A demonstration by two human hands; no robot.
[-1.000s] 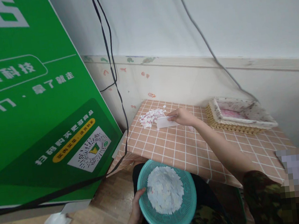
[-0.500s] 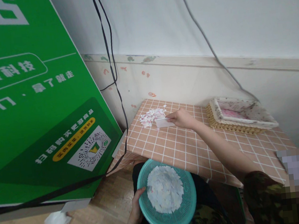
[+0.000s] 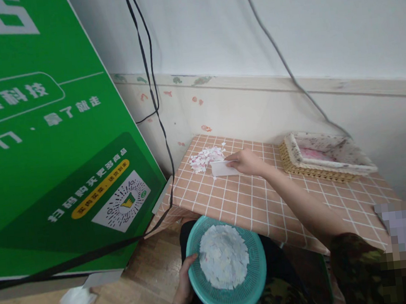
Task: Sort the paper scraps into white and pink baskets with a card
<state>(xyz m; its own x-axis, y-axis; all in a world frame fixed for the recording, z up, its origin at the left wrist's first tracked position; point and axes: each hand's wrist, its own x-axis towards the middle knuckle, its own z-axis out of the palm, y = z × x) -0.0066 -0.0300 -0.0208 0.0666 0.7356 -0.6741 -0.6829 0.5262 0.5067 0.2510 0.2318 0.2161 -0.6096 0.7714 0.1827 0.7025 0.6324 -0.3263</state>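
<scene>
In my lap rests a round teal plastic basket (image 3: 259, 289) with a slotted bottom, heaped with torn white paper scraps (image 3: 224, 258). My left hand (image 3: 184, 280) grips its left rim, thumb over the edge. Reaching over the table, my right hand (image 3: 247, 162) pinches a flat white card (image 3: 221, 168) by its right end. The card stands on edge at the front right of a loose pile of white and pinkish paper scraps (image 3: 204, 159). Its lower edge meets the tablecloth, with a small scrap beside it.
A checked brown tablecloth (image 3: 225, 198) covers the table against the wall. A wicker basket (image 3: 321, 173) with a floral lining stands at the right. Dark straps (image 3: 160, 122) hang beside a green cabinet (image 3: 47, 187) at the left. A white bag (image 3: 76, 303) lies on the floor.
The white card has tilted slightly, showing more of its face, and my right hand has barely shifted. My left hand and the teal basket stay in place.
</scene>
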